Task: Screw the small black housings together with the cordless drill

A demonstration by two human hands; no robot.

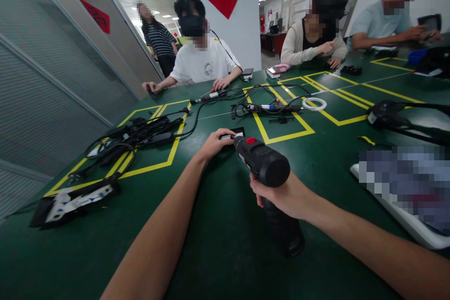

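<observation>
My right hand (281, 192) is wrapped round the grip of a black cordless drill (262, 157) with a red switch on top. The drill points away from me, its chuck close to the fingers of my left hand (214, 144). Those fingers press on a small flat black-and-silver piece (240, 131) lying on the green table (147, 253). The drill's body and my fingers hide part of this piece, so I cannot tell whether the drill tip touches it.
Bundled black cables (151, 131) lie at left, near a black-and-white strip-like item (77, 204). Ahead are screwdriver-like tools with cords (274, 108) and a white ring (314, 104). A white-edged tray (397, 211) stands at right. Several people sit or stand across the table.
</observation>
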